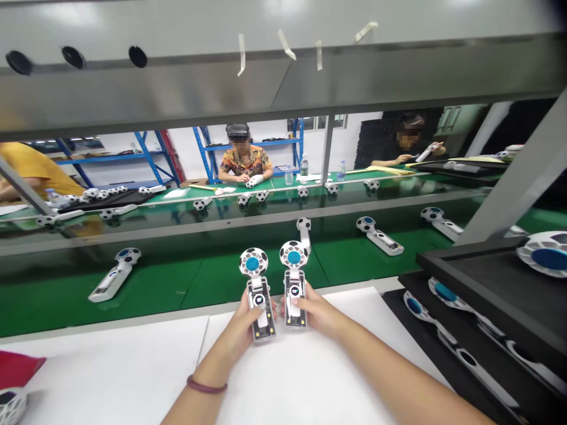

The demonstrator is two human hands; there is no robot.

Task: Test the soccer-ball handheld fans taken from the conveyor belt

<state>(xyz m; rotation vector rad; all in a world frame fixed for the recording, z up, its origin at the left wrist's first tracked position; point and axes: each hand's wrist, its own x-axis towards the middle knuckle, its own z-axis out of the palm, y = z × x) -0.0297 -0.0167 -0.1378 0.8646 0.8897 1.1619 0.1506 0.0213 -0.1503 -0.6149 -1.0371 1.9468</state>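
Observation:
My left hand (239, 327) is closed around a handheld fan (253, 264) with a soccer-ball-patterned head and a blue centre. Its thumb lies on the front of the handle, just below a small lit round display. In my right hand (321, 311) is a second handheld fan (294, 257) of the same kind, its display lit too, with the thumb on the front. Both fans stand side by side, heads away from me, over white sheets (283, 378) on the bench. Circuit parts show through the clear fronts of both handles. My other fingers are mostly hidden behind the handles.
Ahead runs a green conveyor belt (212, 277) with several similar fans lying on it. Black foam trays (496, 277) with more fans are stacked at the right. A metal beam (283, 77) crosses overhead. Co-workers (245, 162) sit across the line. Something red (18, 369) lies at left.

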